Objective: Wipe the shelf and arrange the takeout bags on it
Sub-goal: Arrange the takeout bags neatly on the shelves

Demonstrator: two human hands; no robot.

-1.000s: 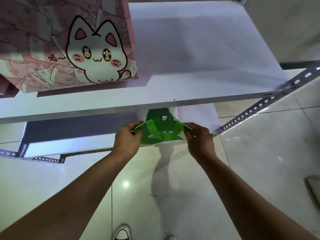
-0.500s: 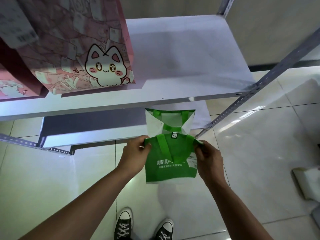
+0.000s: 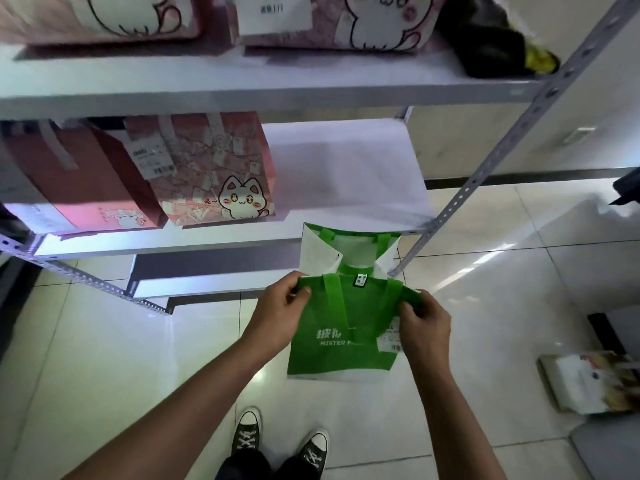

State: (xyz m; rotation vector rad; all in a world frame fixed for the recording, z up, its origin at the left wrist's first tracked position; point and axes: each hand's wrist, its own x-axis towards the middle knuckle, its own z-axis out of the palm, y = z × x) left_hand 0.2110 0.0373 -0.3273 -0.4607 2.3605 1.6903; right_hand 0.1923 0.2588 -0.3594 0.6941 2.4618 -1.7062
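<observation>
I hold a green and white takeout bag (image 3: 341, 344) in the air in front of the shelf unit, its mouth open toward the shelves. My left hand (image 3: 277, 313) pinches the bag's top left corner. My right hand (image 3: 424, 322) grips the top right corner. The middle white shelf (image 3: 346, 174) carries a pink cat-print bag (image 3: 214, 174) and a red bag (image 3: 79, 178) on its left half; its right half is bare. More pink cat bags (image 3: 377, 19) stand on the shelf above.
A perforated metal upright (image 3: 502, 147) runs diagonally at the shelf's right front corner. A dark bundle (image 3: 495, 46) lies at the upper shelf's right end. A white bag (image 3: 588, 382) lies on the tiled floor at right. My shoes (image 3: 280, 441) show below.
Both hands have drawn the green bag out from under the middle shelf and lifted it in front of the unit. The view has tilted up, revealing the upper shelf.
</observation>
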